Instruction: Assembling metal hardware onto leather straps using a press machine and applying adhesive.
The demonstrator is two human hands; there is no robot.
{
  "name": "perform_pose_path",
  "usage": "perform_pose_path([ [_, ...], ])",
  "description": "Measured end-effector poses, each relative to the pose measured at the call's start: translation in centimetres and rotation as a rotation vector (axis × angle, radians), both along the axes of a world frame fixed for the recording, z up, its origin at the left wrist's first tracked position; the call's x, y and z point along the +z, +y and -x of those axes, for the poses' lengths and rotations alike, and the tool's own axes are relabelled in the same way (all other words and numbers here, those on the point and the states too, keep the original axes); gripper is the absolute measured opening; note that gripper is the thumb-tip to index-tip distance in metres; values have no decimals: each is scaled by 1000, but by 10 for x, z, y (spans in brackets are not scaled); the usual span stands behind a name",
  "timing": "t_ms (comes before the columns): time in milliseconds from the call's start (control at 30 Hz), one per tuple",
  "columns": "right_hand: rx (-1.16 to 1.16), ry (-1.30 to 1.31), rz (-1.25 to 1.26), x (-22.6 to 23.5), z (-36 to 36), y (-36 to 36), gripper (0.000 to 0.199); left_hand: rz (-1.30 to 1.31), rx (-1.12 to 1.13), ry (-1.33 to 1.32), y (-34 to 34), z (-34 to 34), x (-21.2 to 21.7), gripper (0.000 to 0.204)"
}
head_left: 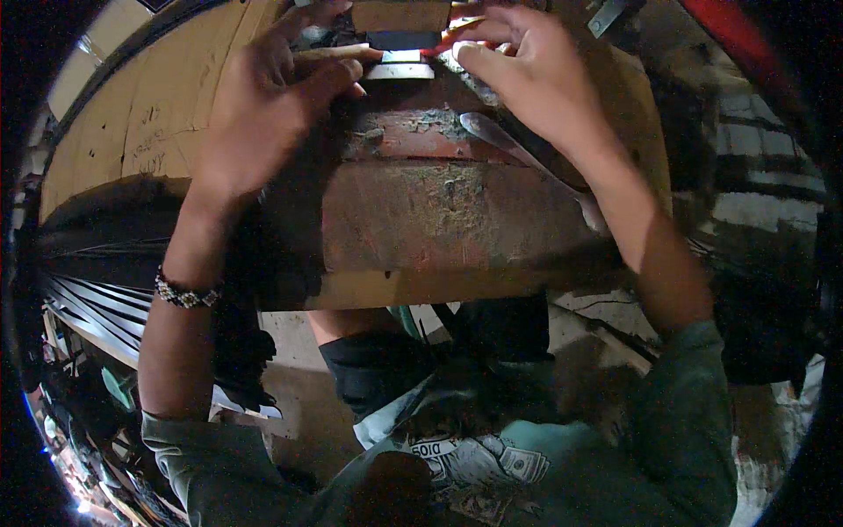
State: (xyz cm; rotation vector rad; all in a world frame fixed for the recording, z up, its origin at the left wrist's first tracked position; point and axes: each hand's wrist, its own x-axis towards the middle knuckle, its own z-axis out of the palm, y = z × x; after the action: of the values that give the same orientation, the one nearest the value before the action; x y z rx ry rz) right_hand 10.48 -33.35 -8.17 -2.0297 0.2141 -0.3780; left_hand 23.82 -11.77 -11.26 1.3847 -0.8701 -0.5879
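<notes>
At the far end of the worn wooden work surface (395,211), both my hands close in on a small brightly lit white piece (401,56). My left hand (272,88) is bent, with a fingertip at the piece's left edge and the thumb drawn in beside it. My right hand (531,70) pinches at the other side, where a bit of red shows by the fingertips; what it grips is too small to name. Just nearer lies a white strip (399,73). A dark block (404,40) sits behind the white piece.
Cardboard (132,123) covers the left side. A long metal tool with a rounded end (492,132) lies slantwise under my right forearm. A metal strip (606,18) is at the far right. Dark bundled strips (97,307) hang at the lower left.
</notes>
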Motion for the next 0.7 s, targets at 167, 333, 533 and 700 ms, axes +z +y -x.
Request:
perform_pose_path([
  [167, 14, -5, -40, 2, -3, 3, 23, -270, 61, -132, -5, 0, 23, 28],
  [333, 28, 5, -43, 2, -1, 1, 24, -257, 90, -229, -10, 7, 21, 25],
  [533, 40, -44, -54, -2, -1, -1, 23, -175, 92, -197, -11, 6, 21, 28],
  [700, 21, -21, -54, -2, -1, -1, 23, -215, 119, -270, -14, 14, 22, 28],
])
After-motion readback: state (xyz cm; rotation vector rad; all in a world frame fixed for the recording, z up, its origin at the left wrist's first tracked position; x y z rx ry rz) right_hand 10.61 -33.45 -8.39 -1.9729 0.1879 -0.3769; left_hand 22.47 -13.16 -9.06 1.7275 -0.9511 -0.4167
